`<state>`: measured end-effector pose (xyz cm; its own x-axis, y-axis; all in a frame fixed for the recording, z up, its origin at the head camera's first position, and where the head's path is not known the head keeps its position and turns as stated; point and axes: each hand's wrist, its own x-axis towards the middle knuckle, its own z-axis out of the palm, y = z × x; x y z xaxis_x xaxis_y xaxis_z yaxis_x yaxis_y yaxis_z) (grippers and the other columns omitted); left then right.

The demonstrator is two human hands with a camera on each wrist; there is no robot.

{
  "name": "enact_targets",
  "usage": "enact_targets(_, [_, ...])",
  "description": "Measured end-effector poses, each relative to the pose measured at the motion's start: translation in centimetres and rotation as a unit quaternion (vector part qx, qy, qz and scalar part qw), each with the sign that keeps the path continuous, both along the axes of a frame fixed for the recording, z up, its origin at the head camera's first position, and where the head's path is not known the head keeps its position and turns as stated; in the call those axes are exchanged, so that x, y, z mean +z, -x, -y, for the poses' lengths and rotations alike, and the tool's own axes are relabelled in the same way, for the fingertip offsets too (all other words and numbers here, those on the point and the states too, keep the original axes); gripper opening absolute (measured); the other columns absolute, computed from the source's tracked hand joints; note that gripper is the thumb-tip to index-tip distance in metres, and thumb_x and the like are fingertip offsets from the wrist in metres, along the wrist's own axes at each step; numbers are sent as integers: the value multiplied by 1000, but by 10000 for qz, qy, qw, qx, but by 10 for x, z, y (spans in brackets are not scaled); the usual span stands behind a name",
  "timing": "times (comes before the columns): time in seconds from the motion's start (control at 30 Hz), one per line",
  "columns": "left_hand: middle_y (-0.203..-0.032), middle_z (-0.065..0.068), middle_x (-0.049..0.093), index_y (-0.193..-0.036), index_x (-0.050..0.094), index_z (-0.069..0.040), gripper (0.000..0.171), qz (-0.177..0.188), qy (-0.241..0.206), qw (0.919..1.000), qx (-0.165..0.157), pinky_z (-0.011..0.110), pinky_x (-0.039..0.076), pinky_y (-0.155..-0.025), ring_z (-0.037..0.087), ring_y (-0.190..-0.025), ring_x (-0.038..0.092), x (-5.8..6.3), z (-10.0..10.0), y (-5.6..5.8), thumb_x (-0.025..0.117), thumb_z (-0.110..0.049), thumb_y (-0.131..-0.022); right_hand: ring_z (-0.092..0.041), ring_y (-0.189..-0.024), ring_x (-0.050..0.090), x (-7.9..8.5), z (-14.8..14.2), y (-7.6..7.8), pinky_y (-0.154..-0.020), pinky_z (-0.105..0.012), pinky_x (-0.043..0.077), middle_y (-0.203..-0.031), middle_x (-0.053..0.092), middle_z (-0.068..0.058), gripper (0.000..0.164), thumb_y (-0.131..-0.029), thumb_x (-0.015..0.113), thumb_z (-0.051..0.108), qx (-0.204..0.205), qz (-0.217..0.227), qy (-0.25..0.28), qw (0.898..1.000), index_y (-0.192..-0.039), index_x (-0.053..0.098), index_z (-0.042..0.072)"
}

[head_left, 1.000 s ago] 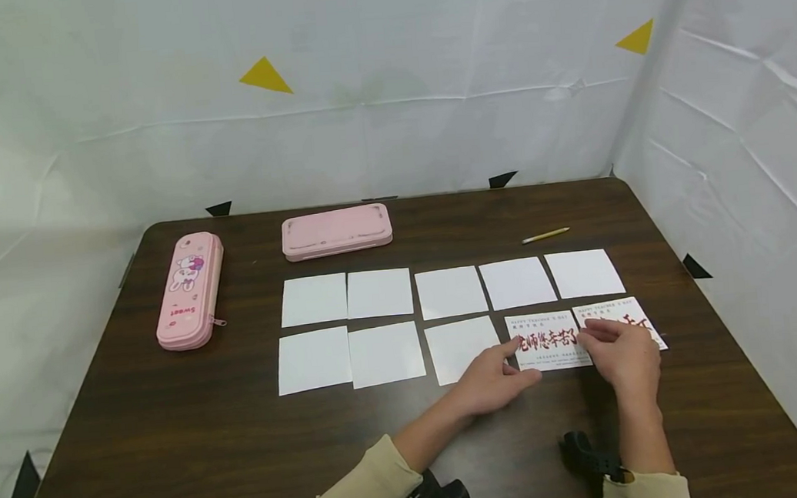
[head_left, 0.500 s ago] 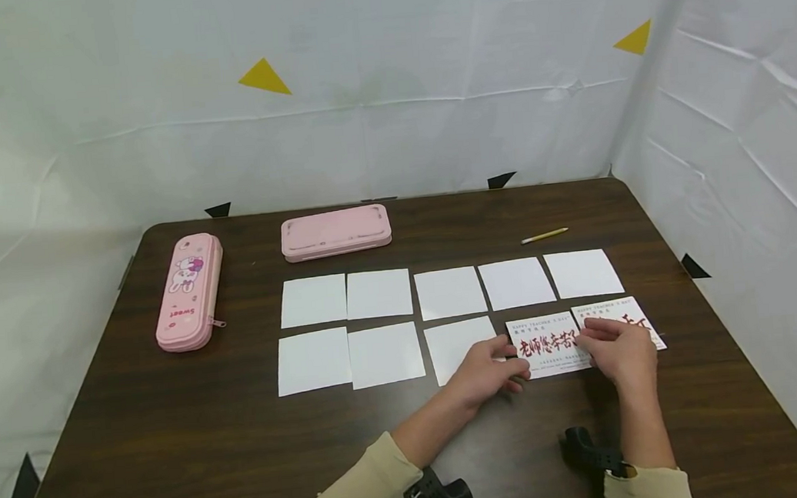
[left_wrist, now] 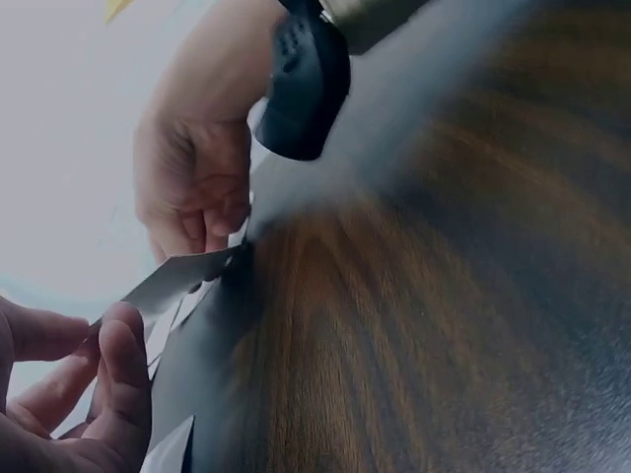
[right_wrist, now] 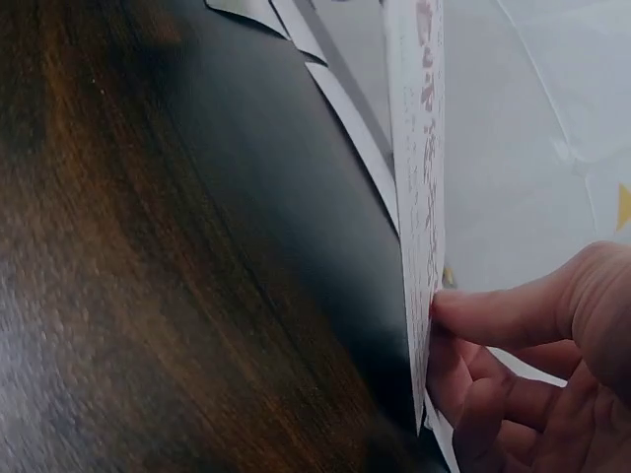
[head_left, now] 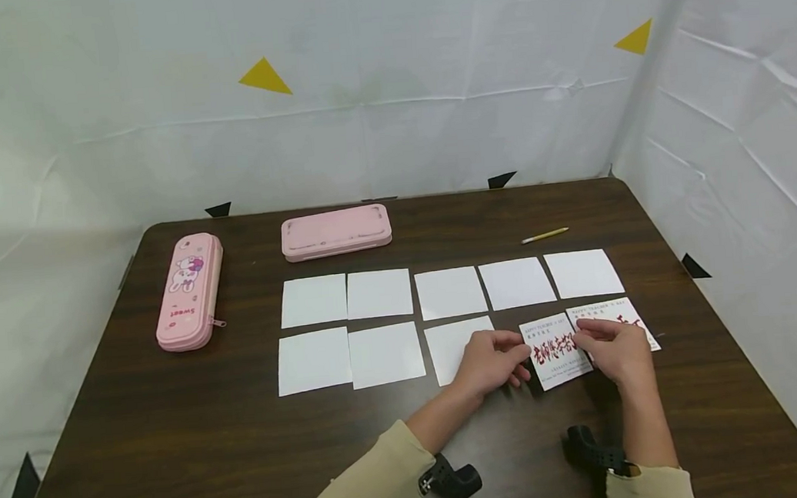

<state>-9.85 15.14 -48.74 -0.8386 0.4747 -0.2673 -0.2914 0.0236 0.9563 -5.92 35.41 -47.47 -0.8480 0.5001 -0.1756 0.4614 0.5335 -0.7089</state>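
Note:
My left hand (head_left: 488,364) pinches the left edge of a white card (head_left: 551,350) printed with red Chinese lettering. On its opposite edge, the thumb and fingers of my right hand (head_left: 617,353) pinch it too, as the right wrist view shows with the right thumb (right_wrist: 513,313) on the card (right_wrist: 419,227). The card is tilted, its near edge raised off the table. Behind it lies a second printed card (head_left: 607,311), partly covered by the right hand. A blank white card (head_left: 447,346) lies partly hidden under the left hand.
Several blank white cards (head_left: 387,355) lie in two rows on the dark wooden table (head_left: 175,434). Behind them are a pink flat case (head_left: 336,232) and a yellow pencil (head_left: 545,235). A pink zippered pencil case (head_left: 189,290) lies at the left. White sheeting (head_left: 398,141) surrounds the table.
The left hand has closed on the printed card's left edge. That card has turned and its near edge has come up toward me. The right hand has barely moved.

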Motion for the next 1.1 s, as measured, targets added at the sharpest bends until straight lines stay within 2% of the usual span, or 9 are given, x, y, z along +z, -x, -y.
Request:
enact_targets(0.1, [-75,7,70,-105,71,4,17,-334,210,9992,5,28,52,-47,11,-51,62,2,-1,1,63,-3,-91,-33,-97,63,1,0,-1,-61,-19,45,-103,71,-21,36,-91,70,17,15,0,47,10000,-119,68,-5])
enact_targets(0.23, [-71,7,69,-98,72,1,12,-512,424,9977,135,31,52,-45,13,-47,61,5,-2,1,64,-1,-90,-32,-101,60,5,-1,-2,-63,-20,47,-116,66,-26,38,-93,67,20,42,-8,211,9998,-123,65,-4])
enact_targets(0.43, [-65,3,67,-87,73,-6,6,-796,758,9936,252,28,50,-42,15,-46,62,4,-4,5,67,-6,-89,-35,-112,53,9,-1,-1,-79,-34,44,-129,57,-29,43,-97,62,26,-61,-44,399,9992,-127,63,-4])
enact_targets(0.53, [-62,1,67,-85,73,-7,7,-912,862,9917,275,26,49,-40,16,-45,61,4,-6,8,68,-7,-89,-34,-112,50,9,-2,-1,-80,-37,42,-130,56,-28,46,-97,61,31,-228,-112,476,9985,-128,62,-4])
enact_targets(0.63, [-60,0,66,-84,73,-7,7,-999,878,9906,310,25,48,-39,15,-44,61,4,-7,10,68,-8,-89,-30,-102,50,8,-4,0,-75,-36,41,-122,60,-25,49,-96,63,34,-445,-329,507,9972,-126,63,-4])
enact_targets(0.77, [-58,-1,66,-85,74,-8,8,-1114,786,9898,407,25,48,-40,14,-44,61,7,-7,11,68,-9,-90,-22,-85,52,6,-7,3,-62,-39,46,-99,67,-10,55,-92,65,46,-780,-537,534,9941,-120,68,0])
enact_targets(0.87, [-58,-2,66,-87,75,-7,8,-1234,650,9891,470,26,49,-40,12,-44,61,10,-6,10,68,-9,-90,-17,-80,53,9,-9,3,-56,-38,49,-85,65,2,62,-90,62,55,-999,-583,666,9911,-118,69,0])
enact_targets(0.97, [-59,-3,67,-89,75,-7,8,-1394,436,9879,515,25,48,-40,11,-44,61,12,-6,8,68,-9,-91,-14,-82,55,18,-9,1,-59,-28,50,-78,65,6,62,-92,58,55,-1128,-740,1133,9844,-117,68,-1])
enact_targets(1.1, [-64,-1,69,-89,77,-9,9,-1740,332,9829,510,24,48,-41,11,-47,63,14,-5,7,69,-12,-92,-7,-81,61,28,-10,-1,-60,-21,52,-74,68,9,49,-93,59,51,-1417,-981,2067,9631,-107,74,7])
